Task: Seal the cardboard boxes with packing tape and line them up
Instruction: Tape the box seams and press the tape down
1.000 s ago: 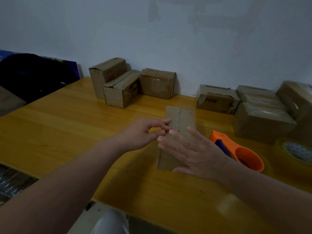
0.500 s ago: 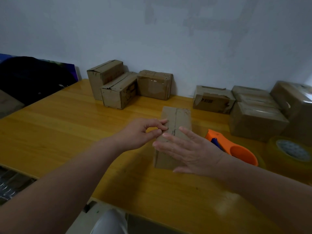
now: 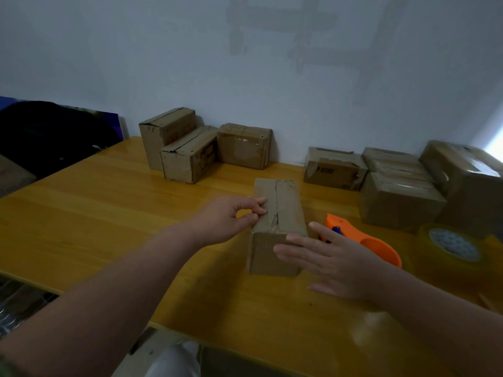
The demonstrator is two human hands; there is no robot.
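The small brown cardboard box [image 3: 283, 208] lies on the yellow wooden table [image 3: 109, 213], long axis pointing away; the left hand [image 3: 226, 221] pinches its top-left edge, the flat, empty right hand [image 3: 334, 259] nearest the orange plastic tape dispenser [image 3: 375, 243].

Dim, bluish light w/ bright patch far right, soft glare on table [image 3: 109, 213], edges bent + blurry.
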